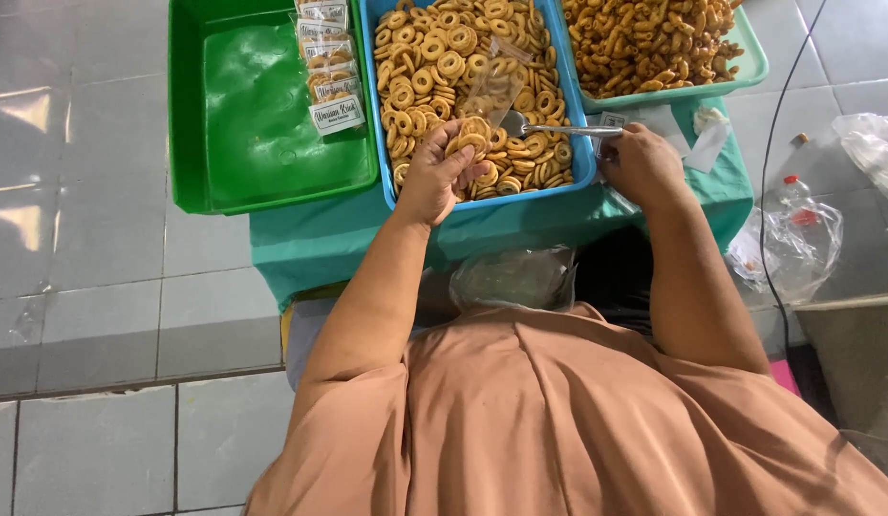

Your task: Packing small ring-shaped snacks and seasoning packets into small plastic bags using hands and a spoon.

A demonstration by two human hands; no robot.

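Left hand: grip closed on ring cookies over blue tray.
Right hand: grip closed around metal spoon.
Green tray: labelled clear packets (stacked along right wall).

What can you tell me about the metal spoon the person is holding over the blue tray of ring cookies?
The spoon looks like shiny silver metal, with a slim straight handle and a rounded bowl. It lies nearly level, its bowl pointing toward the left hand and resting among the ring cookies in the blue tray. The right hand grips the handle's end at the tray's right rim. Whether the bowl holds anything is unclear.
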